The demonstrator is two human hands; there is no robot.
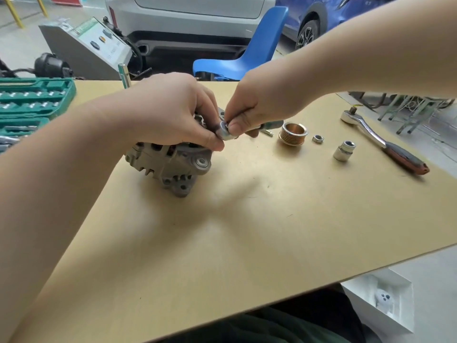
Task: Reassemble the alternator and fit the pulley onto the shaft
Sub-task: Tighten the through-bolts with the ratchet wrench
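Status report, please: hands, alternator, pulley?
Left hand grips alternator top. Right hand pinches a small metal part at it. Pulley and nut lie loose on table.

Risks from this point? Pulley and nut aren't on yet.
1. The left hand and right hand both pinch a small metal sleeve above the alternator; a slip could drop it into the housing or off the table.
2. The nut lies loose beside the pulley; it could get knocked away.
3. The socket stands upright and may roll if tipped.
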